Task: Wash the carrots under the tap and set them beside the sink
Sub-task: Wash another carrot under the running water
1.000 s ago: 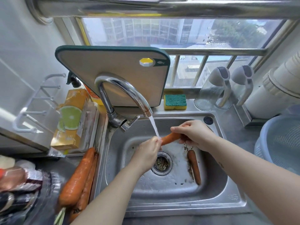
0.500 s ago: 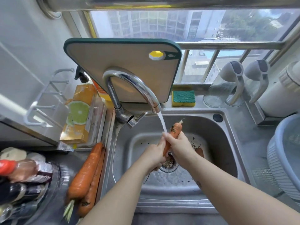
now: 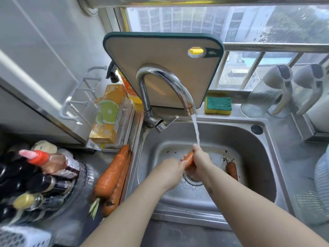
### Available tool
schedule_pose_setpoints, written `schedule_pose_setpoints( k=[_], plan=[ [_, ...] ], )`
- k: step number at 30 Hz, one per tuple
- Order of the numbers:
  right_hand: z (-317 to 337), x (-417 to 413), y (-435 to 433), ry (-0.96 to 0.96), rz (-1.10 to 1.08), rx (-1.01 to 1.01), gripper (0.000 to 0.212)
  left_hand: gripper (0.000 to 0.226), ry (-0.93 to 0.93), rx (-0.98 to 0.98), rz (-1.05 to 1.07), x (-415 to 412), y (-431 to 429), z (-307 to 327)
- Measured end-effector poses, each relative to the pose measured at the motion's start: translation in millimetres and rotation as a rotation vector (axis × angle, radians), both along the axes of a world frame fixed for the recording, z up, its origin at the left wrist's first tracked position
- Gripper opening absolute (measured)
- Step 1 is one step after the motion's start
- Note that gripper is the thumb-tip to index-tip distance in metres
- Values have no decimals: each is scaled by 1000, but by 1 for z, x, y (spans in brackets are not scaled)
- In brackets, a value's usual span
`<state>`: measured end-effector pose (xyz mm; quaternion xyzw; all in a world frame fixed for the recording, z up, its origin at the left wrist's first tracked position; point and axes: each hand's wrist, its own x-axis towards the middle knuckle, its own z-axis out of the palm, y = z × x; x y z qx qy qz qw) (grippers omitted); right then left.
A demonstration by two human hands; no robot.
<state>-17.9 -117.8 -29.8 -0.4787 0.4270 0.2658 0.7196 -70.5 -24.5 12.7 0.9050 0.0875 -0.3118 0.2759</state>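
Held carrot (image 3: 188, 158): centre of frame, tilted above the drain (image 3: 192, 178), upper end just under the water stream (image 3: 195, 130), lower part hidden by fingers.
Right hand (image 3: 200, 162): wrapped round the held carrot from the right, top knuckle meeting the falling water.
Left hand (image 3: 170, 172): tight against the right hand, fingers curled onto the held carrot from the left.
Hands together: both clamped on the one carrot, touching each other over the basin.
Tap (image 3: 165, 82): chrome gooseneck, centre of frame, running.
Sink (image 3: 252, 139): steel basin, centre to right of frame, dark flecks on its floor.
Loose carrot (image 3: 231, 171): lying on the sink floor right of the hands, soil-darkened, apart from them.
Two carrots (image 3: 110, 173): on the counter against the sink's left rim, side by side and touching, stalk ends toward the bottom of frame.
Cutting board (image 3: 160, 56): propped upright behind the tap, before the window.
Sponge (image 3: 218, 104): green over yellow, on the ledge behind the sink, right of the board.
Carton (image 3: 106, 113): yellow with a printed lime slice, left of the tap.
Bottles (image 3: 44, 168): lower left of frame, blurred.
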Motion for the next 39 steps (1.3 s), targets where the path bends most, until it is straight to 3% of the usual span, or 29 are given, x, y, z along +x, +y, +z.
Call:
schedule_pose_setpoints(
  k=[5, 10, 13, 16, 19, 23, 25, 27, 30, 32, 35, 37, 39],
  plan=[
    [5, 1, -15, 92, -78, 320, 52, 38, 75, -36, 58, -5, 1, 0],
    [9, -3, -20, 31, -52, 337, 26, 24, 146, -215, 149, -4, -6, 5],
    [11, -3, -19, -6, -48, 323, 16, 23, 72, -133, 99, -2, -14, 1],
    [15, -1, -15, -77, -102, 203, 23, 38, -49, -32, 79, -3, -26, -4],
    [19, 6, -17, -145, -95, 137, 24, 36, -191, 9, 63, -8, -32, -6],
    [22, 1, -25, -410, 409, -109, 29, 35, -272, -25, 161, -6, -20, -7],
    [16, -7, -30, -486, 541, -163, 28, 36, -282, 22, 144, -3, -16, -8],
    [10, -9, -33, -508, 494, -205, 29, 34, -305, 64, 90, -1, -21, -9],
    [5, -1, -33, -580, 439, -500, 17, 31, -337, 68, 32, -4, -32, -7],
    [5, 5, -31, -593, 407, -559, 30, 30, -291, -13, 88, -3, -35, -4],
    [7, 6, -25, -560, 320, -370, 40, 32, -52, -287, 197, 4, -28, 0],
    [8, 5, -24, -553, 326, -195, 35, 50, 81, -472, 292, 10, -21, 1],
    [10, 1, -25, -565, 399, -29, 18, 48, 99, -623, 376, 12, -17, 2]
  ],
)
